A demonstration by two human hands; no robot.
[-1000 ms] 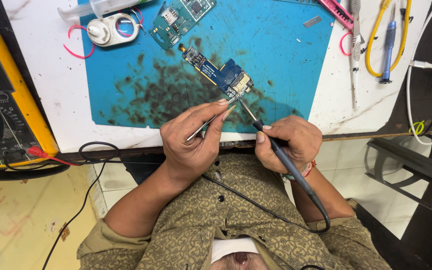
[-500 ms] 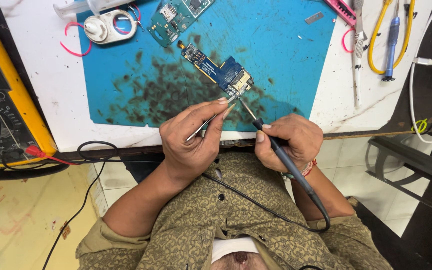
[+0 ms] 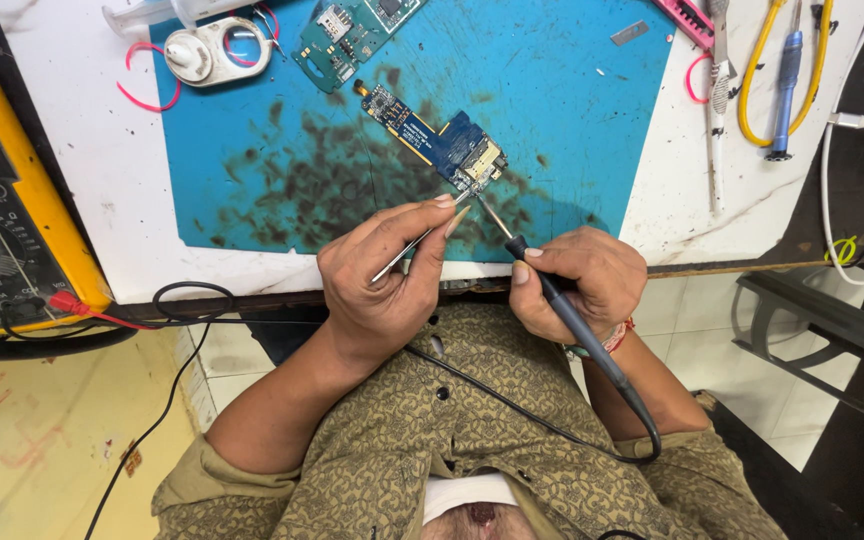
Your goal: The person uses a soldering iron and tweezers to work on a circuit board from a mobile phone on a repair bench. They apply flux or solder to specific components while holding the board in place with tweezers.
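White worktable (image 3: 102, 160) with scuffed, stained top, dark front edge. Soot-smudged blue mat (image 3: 572, 120) covers centre. Yellowish floor (image 3: 22, 420) lower left, pale tiles (image 3: 722, 360) lower right. Grey metal frame (image 3: 832, 350) at right. Even, bright light.

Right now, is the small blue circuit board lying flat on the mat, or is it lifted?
Flat. The blue circuit board rests on the blue mat; tweezers and soldering iron only touch its near end.

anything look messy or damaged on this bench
The blue mat is blotched with dark scorch-like stains around and left of the blue circuit board, where the left hand holds tweezers and the right hand a soldering iron. The white table is scuffed. Nothing spilled.
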